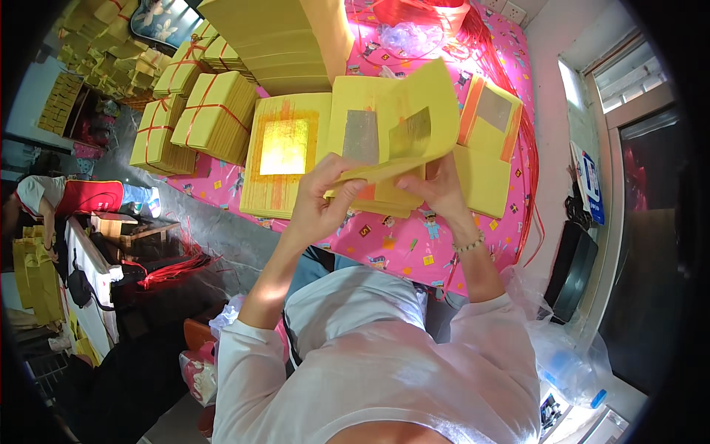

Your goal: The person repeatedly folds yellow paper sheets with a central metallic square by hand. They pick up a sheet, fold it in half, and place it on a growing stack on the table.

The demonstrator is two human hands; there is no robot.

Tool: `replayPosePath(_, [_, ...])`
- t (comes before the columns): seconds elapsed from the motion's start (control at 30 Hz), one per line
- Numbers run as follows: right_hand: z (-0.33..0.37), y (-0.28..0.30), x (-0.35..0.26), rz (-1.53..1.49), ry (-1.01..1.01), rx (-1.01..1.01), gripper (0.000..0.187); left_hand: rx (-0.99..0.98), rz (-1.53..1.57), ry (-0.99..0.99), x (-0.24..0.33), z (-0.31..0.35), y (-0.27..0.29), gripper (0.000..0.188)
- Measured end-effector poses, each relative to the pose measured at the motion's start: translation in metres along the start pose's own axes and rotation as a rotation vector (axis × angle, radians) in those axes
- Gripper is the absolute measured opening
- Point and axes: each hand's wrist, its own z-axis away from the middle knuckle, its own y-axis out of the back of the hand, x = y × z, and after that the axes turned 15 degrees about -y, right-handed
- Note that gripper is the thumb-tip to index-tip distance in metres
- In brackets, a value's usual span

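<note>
My left hand (323, 191) pinches the near left edge of a few yellow joss paper sheets (441, 96), thumb on the near side. At their near right edge, my right hand (441, 189) is closed on the same sheets, a bead bracelet at its wrist. The sheets are bent upward and show a dark foil square. Beneath and behind them lies a joss paper stack (360, 90) with a silver foil square. Left of it stands a thick stack (285, 198) with a shiny gold square and orange border. Other yellow sheets (484, 177) lie to the right.
A pink patterned cloth (384, 240) covers the table. Tied yellow bundles (214, 111) stand at the left, a tall yellow stack (274, 44) behind. Red strips (529, 170) hang along the right edge. Another person (52, 196) works at far left. A plastic bottle (569, 374) sits low right.
</note>
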Motion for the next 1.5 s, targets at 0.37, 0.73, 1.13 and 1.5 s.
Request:
replayPosePath(0.37, [0.021, 0.0, -0.018, 0.045, -0.053, -0.01, 0.067, 0.182, -0.296, -0.084, -0.019, -0.006, -0.015, 0.064])
replayPosePath(0.73, [0.014, 0.002, -0.03, 0.28, -0.024, 0.007, 0.042, 0.17, 0.143, -0.041, -0.037, -0.002, -0.035, 0.036])
replayPosePath(1.13, [0.013, 0.0, -0.008, 0.227, 0.003, 0.148, 0.041, 0.14, 0.272, 0.015, -0.045, -0.007, -0.039, 0.036])
replayPosePath(1.5, [0.003, 0.003, -0.019, 0.16, -0.065, 0.199, 0.039, 0.083, 0.367, 0.133, -0.032, -0.034, -0.036, 0.046])
